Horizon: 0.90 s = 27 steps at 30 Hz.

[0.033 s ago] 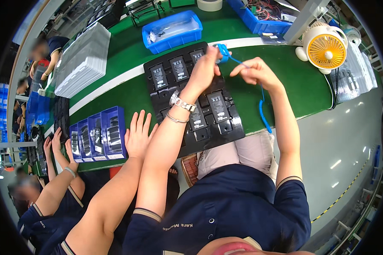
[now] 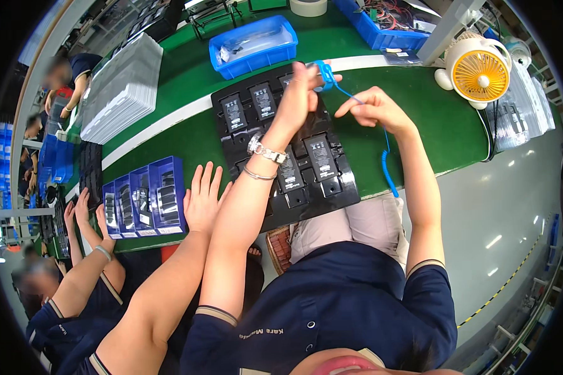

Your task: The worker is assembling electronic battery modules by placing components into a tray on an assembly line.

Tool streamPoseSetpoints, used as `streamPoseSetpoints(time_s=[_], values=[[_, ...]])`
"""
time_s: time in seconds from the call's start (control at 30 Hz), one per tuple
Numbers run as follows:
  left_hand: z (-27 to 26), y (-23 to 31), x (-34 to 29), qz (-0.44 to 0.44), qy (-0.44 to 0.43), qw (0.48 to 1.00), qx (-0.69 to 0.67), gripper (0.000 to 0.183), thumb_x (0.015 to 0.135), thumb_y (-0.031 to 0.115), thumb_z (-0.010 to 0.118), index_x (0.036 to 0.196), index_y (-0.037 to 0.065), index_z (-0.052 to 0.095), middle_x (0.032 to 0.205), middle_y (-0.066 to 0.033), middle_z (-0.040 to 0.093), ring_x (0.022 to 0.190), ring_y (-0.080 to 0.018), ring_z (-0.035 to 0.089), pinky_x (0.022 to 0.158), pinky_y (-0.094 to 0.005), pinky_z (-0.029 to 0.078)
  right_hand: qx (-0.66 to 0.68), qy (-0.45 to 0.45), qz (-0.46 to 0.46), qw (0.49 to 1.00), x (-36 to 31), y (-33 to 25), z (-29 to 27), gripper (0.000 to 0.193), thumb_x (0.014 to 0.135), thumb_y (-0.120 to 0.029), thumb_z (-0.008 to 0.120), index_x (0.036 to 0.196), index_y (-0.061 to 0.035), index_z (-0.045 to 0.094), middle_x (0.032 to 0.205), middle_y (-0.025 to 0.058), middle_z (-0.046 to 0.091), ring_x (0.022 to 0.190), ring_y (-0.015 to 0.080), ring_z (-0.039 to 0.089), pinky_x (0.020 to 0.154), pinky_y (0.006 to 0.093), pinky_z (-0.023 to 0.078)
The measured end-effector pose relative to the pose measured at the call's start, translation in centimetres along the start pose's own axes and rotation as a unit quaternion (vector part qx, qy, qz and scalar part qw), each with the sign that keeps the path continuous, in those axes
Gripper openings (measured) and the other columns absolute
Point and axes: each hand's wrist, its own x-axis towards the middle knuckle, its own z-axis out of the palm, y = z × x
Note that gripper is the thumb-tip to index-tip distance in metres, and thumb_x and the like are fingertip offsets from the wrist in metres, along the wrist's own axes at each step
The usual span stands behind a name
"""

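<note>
Head view: blue wrist strap (image 2: 323,75) sits up at the left hand (image 2: 293,103), over the far right corner of a black tray (image 2: 322,203). Band looks looped about that hand's fingers, thumb sticking up and away from the person; blur there, so can't tell if anything is pinched.

Strap's thin cord leaves the band rightward, dipping toward the right hand (image 2: 385,111), then turns down toward the near table edge. Long axis of its coiled part (image 2: 387,169) runs near to far, almost straight, low end tipped slightly right. Right hand: index finger points left at the strap, other fingers curled (cord passes right by them, grip on it can't be told).

Tray's long axis slants, far end leaning left; dark flat packs (image 2: 319,157) lie in its pockets, lengthwise with it. Green table (image 2: 431,119) underneath. Left of tray: a co-worker's hand (image 2: 201,203), fingers spread, just beside a purple divided box (image 2: 178,178). Blue bin (image 2: 259,61) beyond the tray, orange-and-white fan (image 2: 481,74) at far right.
</note>
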Motion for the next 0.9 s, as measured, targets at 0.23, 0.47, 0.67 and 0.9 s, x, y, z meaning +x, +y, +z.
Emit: streamPoseSetpoints(time_s=[0.23,0.47,0.67,0.9], values=[[-1.7,1.4,-0.1,0.002,-0.122,0.983,-0.134,0.095,0.092,0.069,0.002,0.109,0.001,0.065,0.11,-0.015,0.068,0.045,-0.0013,0.027,0.043,-0.0177,0.02,-0.017,0.066,0.121,0.99,1.2,1.3,-0.3,0.029,0.092,-0.024,0.055,0.103,-0.0013,0.069,0.052,-0.0056,0.044,0.046,0.0025,0.034,0.042,0.0213,0.022],[0.5,0.9,-1.1,-0.016,-0.143,0.956,0.254,0.08,0.096,0.065,0.015,0.099,0.012,0.074,0.072,-0.0101,0.066,0.074,-0.0293,0.063,0.072,-0.0362,0.047,0.058,0.178,0.053,0.981,0.6,2.0,-2.4,0.015,0.087,-0.013,0.052,0.091,-0.0045,0.064,0.053,-0.0076,0.04,0.045,0.0008,0.029,0.043,0.0196,0.018],[1.6,0.3,-1.5,0.079,-0.073,0.94,0.323,0.058,0.1,0.052,0.029,0.104,0.008,0.067,0.088,-0.0171,0.066,0.084,-0.0388,0.062,0.068,-0.0462,0.048,0.025,0.167,0.0,0.986,0.5,0.8,-1.0,0.013,0.089,-0.017,0.057,0.092,-0.0061,0.062,0.058,-0.0079,0.041,0.05,0.0009,0.03,0.046,0.0196,0.021],[1.3,0.1,-1.5,0.066,-0.05,0.939,0.333,0.054,0.102,0.047,0.029,0.116,0.002,0.058,0.129,-0.0148,0.056,0.105,-0.04,0.057,0.084,-0.0438,0.048,-0.014,0.128,-0.021,0.991,0.2,0.3,-0.5,0.02,0.091,-0.024,0.056,0.091,-0.0052,0.063,0.061,-0.005,0.048,0.052,0.0018,0.038,0.048,0.0187,0.026]])
